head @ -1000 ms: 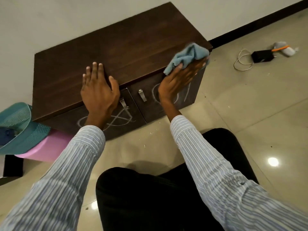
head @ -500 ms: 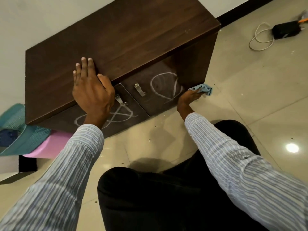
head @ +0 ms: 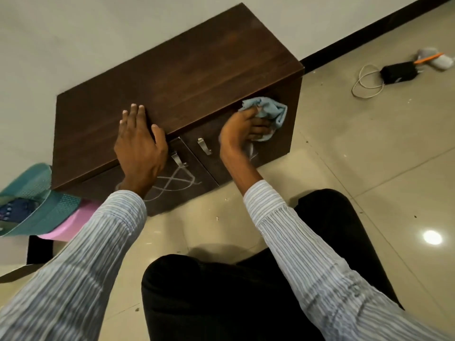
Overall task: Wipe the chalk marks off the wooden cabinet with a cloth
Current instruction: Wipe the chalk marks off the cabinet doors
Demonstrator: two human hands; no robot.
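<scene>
Floor (head: 357,173): pale glossy tiles, a bright light reflection well right of the gripping hand.
Cabinet (head: 172,80): dark wood, low, against a white wall; 2 doors on the front, each with a metal handle.
Person: seated or crouched in front, black trousers (head: 221,299), striped sleeves on both arms.
Left hand (head: 140,143): flat on the cabinet top at its front edge, fingers spread and extended, holding nothing; well left of the grip.
Right hand (head: 240,134): fingers curled tight around the cloth, pressing it to the upper part of the right door.
Cloth (head: 268,112): light blue, bunched; most of it bulges out above and right of the grip, touching the door just under the top's overhang.
Chalk marks, left door (head: 174,183): white looping, crossed lines, down-left of the grip, partly hidden by the left wrist.
Chalk marks, right door (head: 251,151): faint smeared strokes just below the grip.
Handles (head: 203,145): 2, between the hands.
Teal basket (head: 32,203): far left, on a pink object.
Black device with white cable (head: 397,73): on the floor, far right.
</scene>
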